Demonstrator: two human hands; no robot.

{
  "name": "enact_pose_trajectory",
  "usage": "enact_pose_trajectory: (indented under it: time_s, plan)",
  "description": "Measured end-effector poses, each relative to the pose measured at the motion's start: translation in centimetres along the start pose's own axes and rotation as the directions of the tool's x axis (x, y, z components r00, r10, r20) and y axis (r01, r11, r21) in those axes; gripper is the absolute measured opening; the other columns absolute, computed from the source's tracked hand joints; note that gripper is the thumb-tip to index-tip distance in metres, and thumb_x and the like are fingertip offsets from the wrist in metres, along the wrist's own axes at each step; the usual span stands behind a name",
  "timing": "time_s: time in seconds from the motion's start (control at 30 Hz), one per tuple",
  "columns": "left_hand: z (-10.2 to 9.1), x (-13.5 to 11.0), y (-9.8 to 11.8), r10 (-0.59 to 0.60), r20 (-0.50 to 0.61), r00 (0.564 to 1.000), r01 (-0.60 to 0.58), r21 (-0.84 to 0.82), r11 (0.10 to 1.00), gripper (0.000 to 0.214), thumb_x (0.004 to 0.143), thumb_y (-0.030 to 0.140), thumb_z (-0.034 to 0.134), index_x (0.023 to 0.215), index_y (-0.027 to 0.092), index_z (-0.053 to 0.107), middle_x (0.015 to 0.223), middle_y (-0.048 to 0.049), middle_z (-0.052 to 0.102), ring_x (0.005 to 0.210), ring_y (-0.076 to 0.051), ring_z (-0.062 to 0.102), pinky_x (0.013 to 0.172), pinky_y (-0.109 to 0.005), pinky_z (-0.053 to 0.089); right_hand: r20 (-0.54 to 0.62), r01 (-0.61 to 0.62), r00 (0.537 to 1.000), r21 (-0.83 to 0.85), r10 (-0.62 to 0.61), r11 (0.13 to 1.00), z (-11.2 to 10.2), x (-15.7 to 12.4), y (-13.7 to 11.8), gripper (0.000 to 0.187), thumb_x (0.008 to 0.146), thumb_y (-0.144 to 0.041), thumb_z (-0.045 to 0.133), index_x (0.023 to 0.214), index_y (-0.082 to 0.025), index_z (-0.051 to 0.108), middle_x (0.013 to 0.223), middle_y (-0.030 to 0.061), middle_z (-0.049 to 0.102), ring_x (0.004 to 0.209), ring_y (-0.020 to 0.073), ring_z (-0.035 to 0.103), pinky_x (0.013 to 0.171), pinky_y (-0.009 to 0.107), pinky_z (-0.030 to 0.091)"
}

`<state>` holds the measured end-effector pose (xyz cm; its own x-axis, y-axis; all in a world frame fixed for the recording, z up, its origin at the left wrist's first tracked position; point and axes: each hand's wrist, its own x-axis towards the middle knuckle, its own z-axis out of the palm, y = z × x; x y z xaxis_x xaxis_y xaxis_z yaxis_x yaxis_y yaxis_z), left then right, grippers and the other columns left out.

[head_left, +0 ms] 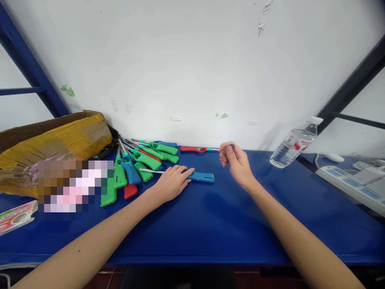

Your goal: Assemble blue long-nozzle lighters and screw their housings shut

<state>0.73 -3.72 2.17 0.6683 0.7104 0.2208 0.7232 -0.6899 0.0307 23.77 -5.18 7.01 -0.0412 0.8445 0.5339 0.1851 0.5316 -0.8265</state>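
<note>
A blue long-necked gas lighter (204, 177) lies on the blue table, its metal nozzle pointing left. My left hand (173, 184) is closed over its middle, covering the trigger part. My right hand (237, 162) is raised to the right of it, fingers curled in and thumb pressed against them. A small dark spot shows at the thumb tip; I cannot make out what it is. Just left of that hand, a red gas lighter (192, 149) lies along the wall, its nozzle reaching toward my fingers. Whether they touch is unclear.
Green gas lighters (147, 159), with blue and red ones among them, are heaped at left. Beyond them sits an open cardboard box (90, 132) with yellow tape. A water bottle (290, 146) leans at right, near a white power strip (351, 186). A white wall (192, 72) closes the back.
</note>
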Motion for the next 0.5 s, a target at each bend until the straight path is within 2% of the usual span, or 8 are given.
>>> enact_pose_trajectory:
  time_s: [0.07, 0.13, 0.23, 0.33, 0.5]
  plan:
    - [0.0, 0.0, 0.0, -0.004, 0.005, 1.000, 0.004, 0.001, 1.000, 0.042, 0.100, 0.029, 0.039, 0.141, 0.022, 0.046, 0.130, -0.0103, 0.057, 0.114, -0.026, 0.053, 0.094, -0.039, 0.045, -0.003, -0.052, 0.999, 0.202, 0.053, 0.978, 0.7, -0.1, 0.2, 0.038, 0.090, -0.063, 0.043, 0.090, -0.026, 0.051, 0.060, -0.0063, 0.031, 0.050, 0.0122, 0.035, 0.053, 0.027, 0.035]
    - [0.0, 0.0, 0.0, -0.003, 0.007, 1.000, 0.003, -0.001, 1.000, 0.042, 0.100, 0.029, 0.040, 0.141, 0.022, 0.046, 0.130, -0.0103, 0.057, 0.114, -0.026, 0.053, 0.094, -0.039, 0.044, -0.003, -0.123, 0.992, 0.286, 0.129, 0.950, 1.1, 0.0, 0.2, 0.038, 0.090, -0.065, 0.040, 0.092, -0.027, 0.049, 0.061, -0.0066, 0.027, 0.048, 0.0119, 0.030, 0.051, 0.026, 0.034]
    - [0.1, 0.0, 0.0, 0.003, -0.005, 1.000, -0.003, -0.005, 1.000, 0.042, 0.100, 0.030, 0.039, 0.140, 0.022, 0.046, 0.129, -0.0105, 0.057, 0.113, -0.025, 0.054, 0.093, -0.039, 0.045, -0.023, -0.212, 0.973, 0.312, 0.230, 0.926, 0.9, 0.3, 0.1, 0.041, 0.091, -0.067, 0.033, 0.090, -0.028, 0.045, 0.062, -0.0060, 0.022, 0.048, 0.0127, 0.024, 0.048, 0.026, 0.033]
    - [0.2, 0.0, -0.2, 0.013, -0.023, 1.000, -0.013, -0.006, 1.000, 0.042, 0.100, 0.030, 0.039, 0.140, 0.022, 0.047, 0.128, -0.0105, 0.058, 0.113, -0.025, 0.054, 0.094, -0.039, 0.045, -0.029, -0.264, 0.957, 0.318, 0.288, 0.911, 0.3, 0.5, 0.1, 0.049, 0.089, -0.071, 0.022, 0.079, -0.026, 0.040, 0.061, -0.0055, 0.020, 0.048, 0.0135, 0.021, 0.045, 0.026, 0.030]
    - [0.4, 0.0, -0.3, 0.018, -0.034, 0.999, -0.018, -0.005, 1.000, 0.042, 0.099, 0.031, 0.039, 0.139, 0.022, 0.047, 0.129, -0.0100, 0.057, 0.114, -0.025, 0.054, 0.094, -0.038, 0.045, -0.013, -0.261, 0.961, 0.291, 0.277, 0.920, 0.0, 0.6, 0.7, 0.052, 0.088, -0.070, 0.022, 0.065, -0.025, 0.032, 0.058, -0.0053, 0.019, 0.048, 0.0142, 0.021, 0.046, 0.028, 0.027]
